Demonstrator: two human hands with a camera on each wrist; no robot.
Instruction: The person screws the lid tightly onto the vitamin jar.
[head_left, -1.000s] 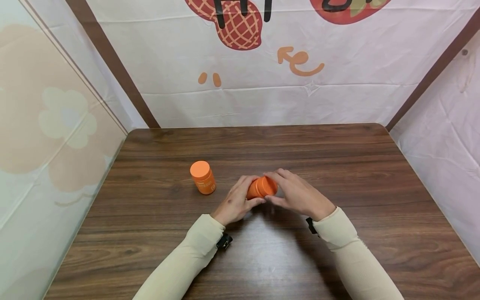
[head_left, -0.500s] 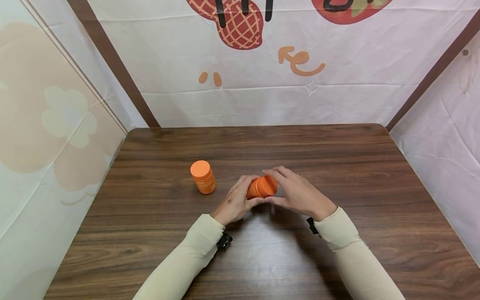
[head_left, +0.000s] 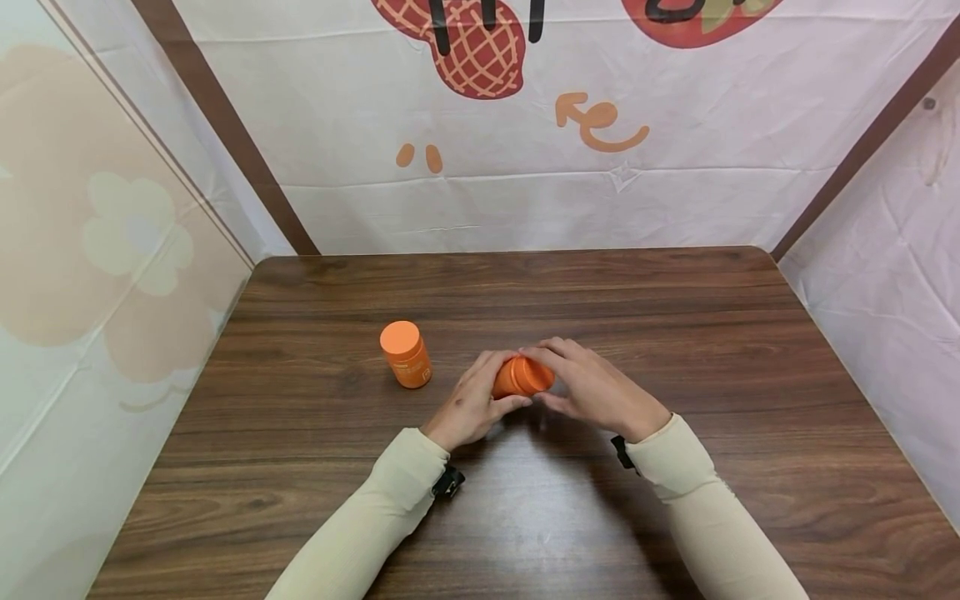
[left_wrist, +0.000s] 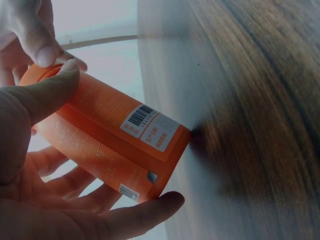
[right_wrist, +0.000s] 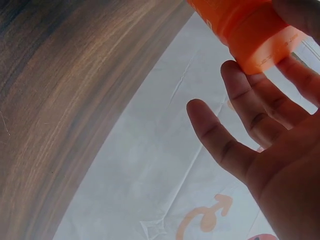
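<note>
My left hand (head_left: pixel 468 406) grips an orange plastic jar (head_left: pixel 508 380), tilted with its lid end toward the right. In the left wrist view, the thumb lies across the upper part of the jar (left_wrist: pixel 110 120) while the fingers support it from the other side. A white barcode label (left_wrist: pixel 150 126) shows near its base, which is close to the tabletop. My right hand (head_left: pixel 592 383) holds the ribbed orange lid (head_left: pixel 536 373) between thumb and fingers. Seen from the right wrist, the thumb and several fingertips touch the lid (right_wrist: pixel 265 42), and the little finger stands away from it. The lid sits on the jar.
A second orange jar (head_left: pixel 407 357) with its lid on stands upright, left of my hands. The dark wood-grain table (head_left: pixel 675 333) reaches back to a printed cloth wall (head_left: pixel 510 208), with more cloth on both sides.
The fingers of my right hand have shifted slightly around the lid, the index finger reaching a little farther left. My left hand and its jar have stayed in place, as has the standing jar.
</note>
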